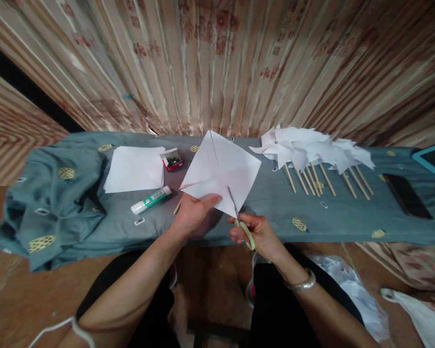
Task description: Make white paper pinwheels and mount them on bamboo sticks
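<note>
The left hand (195, 212) pinches a creased white paper square (223, 174); the right hand (255, 234) grips scissors (239, 220), blades cutting in from its near corner. Right of both, finished pinwheels (311, 152) lie; this sheet seems barely begun.

White paper square (223, 169), yellow-handled scissors (241, 220)

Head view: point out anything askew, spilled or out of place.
The grey-green cloth is bunched in folds at the table's left end. White scraps lie on the floor by the right hand, which holds scissors.
</note>
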A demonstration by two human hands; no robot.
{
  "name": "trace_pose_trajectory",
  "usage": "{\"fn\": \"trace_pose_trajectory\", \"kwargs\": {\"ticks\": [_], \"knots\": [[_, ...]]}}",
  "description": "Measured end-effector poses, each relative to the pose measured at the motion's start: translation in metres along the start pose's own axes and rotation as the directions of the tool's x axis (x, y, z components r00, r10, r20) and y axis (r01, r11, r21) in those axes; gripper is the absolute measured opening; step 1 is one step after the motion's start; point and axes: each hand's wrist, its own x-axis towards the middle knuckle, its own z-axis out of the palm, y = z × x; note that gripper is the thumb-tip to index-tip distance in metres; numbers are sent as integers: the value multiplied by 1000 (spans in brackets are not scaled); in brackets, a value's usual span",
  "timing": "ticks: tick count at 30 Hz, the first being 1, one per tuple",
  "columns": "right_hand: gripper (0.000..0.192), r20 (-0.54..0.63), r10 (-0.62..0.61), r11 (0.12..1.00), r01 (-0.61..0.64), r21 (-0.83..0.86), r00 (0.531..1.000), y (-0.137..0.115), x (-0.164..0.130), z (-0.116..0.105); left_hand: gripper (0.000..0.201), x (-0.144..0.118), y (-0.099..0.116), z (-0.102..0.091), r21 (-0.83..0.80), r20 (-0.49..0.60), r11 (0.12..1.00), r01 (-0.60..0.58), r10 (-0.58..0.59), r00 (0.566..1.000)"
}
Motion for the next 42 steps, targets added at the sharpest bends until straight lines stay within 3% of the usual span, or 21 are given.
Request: {"fn": "trace_pose_trajectory", "kwargs": {"ticks": [14,22,42], "knots": [[45,-10,-51,998,51,-45,999,4,1,-3,46,-3,1,2,33,0,999,1,-1,1000],[48,-43,-17,1000,18,20,999,0,-1,1,39,-5,4,4,45,9,999,8,-9,1000],[44,18,-35,999,36,-39,999,-4,-3,-2,29,-8,5,2,44,26,999,19,-20,999]]}}
